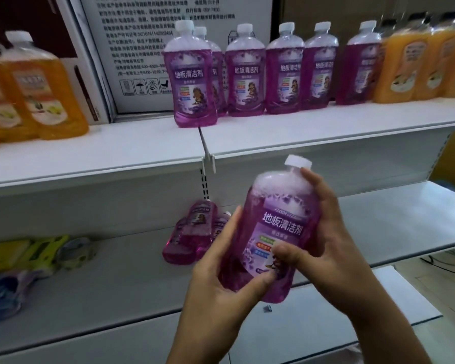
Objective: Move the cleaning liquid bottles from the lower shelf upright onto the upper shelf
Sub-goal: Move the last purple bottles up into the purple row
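A purple floor-cleaner bottle [276, 222] with a white cap is held upright and slightly tilted in front of the shelves. My left hand [221, 274] grips its lower left side, thumb across the bottom of the label. My right hand [326, 237] wraps its right side, thumb on the label. Several matching purple bottles [247, 74] stand upright in a row on the upper shelf [142, 151]. On the lower shelf [116, 279], a few purple bottles [192, 232] lie on their sides behind my left hand.
Orange liquid bottles stand at the left [37, 88] and right [418, 64] ends of the upper shelf. A white printed carton [142, 48] stands behind the purple row. Yellow-green and blue packets [24, 258] lie at the left of the lower shelf.
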Demonstrator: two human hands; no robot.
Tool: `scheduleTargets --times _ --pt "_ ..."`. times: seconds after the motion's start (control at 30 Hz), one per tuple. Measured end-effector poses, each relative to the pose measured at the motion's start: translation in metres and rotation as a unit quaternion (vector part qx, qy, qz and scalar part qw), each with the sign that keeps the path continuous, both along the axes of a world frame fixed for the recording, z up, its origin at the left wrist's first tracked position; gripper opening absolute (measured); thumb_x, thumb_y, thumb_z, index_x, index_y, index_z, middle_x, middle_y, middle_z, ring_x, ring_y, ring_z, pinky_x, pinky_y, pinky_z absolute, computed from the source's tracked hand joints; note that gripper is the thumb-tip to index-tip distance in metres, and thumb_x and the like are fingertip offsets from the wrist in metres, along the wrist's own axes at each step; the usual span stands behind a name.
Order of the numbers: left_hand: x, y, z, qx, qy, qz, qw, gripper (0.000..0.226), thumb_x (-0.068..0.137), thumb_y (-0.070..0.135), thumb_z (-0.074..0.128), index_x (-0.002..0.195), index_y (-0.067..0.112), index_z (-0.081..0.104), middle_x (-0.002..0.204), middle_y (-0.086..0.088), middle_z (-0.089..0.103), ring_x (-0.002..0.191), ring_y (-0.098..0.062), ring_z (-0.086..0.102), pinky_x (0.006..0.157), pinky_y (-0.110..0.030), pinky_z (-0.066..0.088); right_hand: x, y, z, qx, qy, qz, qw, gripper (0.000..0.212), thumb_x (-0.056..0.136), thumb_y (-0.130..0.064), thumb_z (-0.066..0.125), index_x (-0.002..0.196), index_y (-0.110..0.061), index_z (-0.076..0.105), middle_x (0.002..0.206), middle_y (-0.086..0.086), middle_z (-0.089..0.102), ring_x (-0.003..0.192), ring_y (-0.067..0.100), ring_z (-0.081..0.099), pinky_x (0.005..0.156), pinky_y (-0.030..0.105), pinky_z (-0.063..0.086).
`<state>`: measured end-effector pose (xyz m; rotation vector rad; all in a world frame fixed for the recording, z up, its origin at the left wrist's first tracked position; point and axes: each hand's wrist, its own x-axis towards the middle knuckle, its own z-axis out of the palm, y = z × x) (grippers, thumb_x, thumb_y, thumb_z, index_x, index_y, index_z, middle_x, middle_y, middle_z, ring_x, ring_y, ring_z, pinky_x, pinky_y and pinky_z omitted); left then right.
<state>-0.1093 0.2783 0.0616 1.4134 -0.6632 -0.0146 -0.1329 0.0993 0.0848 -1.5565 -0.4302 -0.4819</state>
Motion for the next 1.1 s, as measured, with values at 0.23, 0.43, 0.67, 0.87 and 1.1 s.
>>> scheduleTargets --times 0.23,0.43,0.67,0.87,1.1 --pt "-0.004 -0.014 0.066 -0.043 -0.108 0.043 0.992 0.088 0.075 0.01 0.078 0.149 0.037 0.037 0.137 0.015 0.06 0.121 -0.009 0.062 0.095 -0.028 0.054 -0.002 -0.009 0.082 -0.068 -0.114 -0.017 0.991 0.089 0.08 -0.018 0.08 0.149 -0.042 0.029 0.151 -0.001 0.038 0.124 0.023 0.06 0.083 0.04 0.061" --pt "0.015 -0.021 0.125 0.035 -0.21 0.037 0.976 0.09 0.081 0.012 0.079 0.154 0.026 0.028 0.131 0.013 0.062 0.115 -0.004 0.064 0.094 -0.025 0.054 0.003 -0.019 0.141 -0.145 -0.18 -0.043 0.972 0.09 0.082 -0.006 0.073 0.151 -0.031 0.022 0.153 -0.001 0.031 0.129 0.013 0.055 0.082 0.029 0.061" --pt "0.065 -0.035 0.16 0.152 -0.264 0.069 0.95 0.071 0.078 0.014 0.083 0.134 0.023 0.041 0.11 0.012 0.068 0.096 0.004 0.067 0.085 -0.019 0.054 0.039 -0.027 0.178 -0.313 -0.195 -0.145 0.918 0.097 0.08 0.01 0.074 0.145 -0.043 0.025 0.146 -0.005 0.023 0.13 0.01 0.041 0.082 0.01 0.053" --pt "0.101 -0.051 0.144 0.194 -0.211 0.155 0.945 0.062 0.078 0.029 0.082 0.125 0.031 0.041 0.096 0.023 0.063 0.09 0.009 0.063 0.082 -0.019 0.049 0.084 -0.029 0.179 -0.388 -0.152 -0.174 0.892 0.09 0.081 0.005 0.073 0.148 -0.037 0.029 0.15 -0.001 0.024 0.137 0.02 0.034 0.103 0.038 0.052" --pt "0.105 -0.06 0.135 0.321 -0.252 0.32 0.855 0.073 0.097 0.035 0.058 0.154 0.009 0.021 0.141 -0.009 0.043 0.125 -0.024 0.047 0.099 -0.032 0.04 0.147 -0.036 0.184 -0.41 -0.104 -0.206 0.883 0.092 0.082 0.003 0.073 0.153 -0.032 0.025 0.156 0.008 0.017 0.143 0.029 0.03 0.114 0.048 0.04"
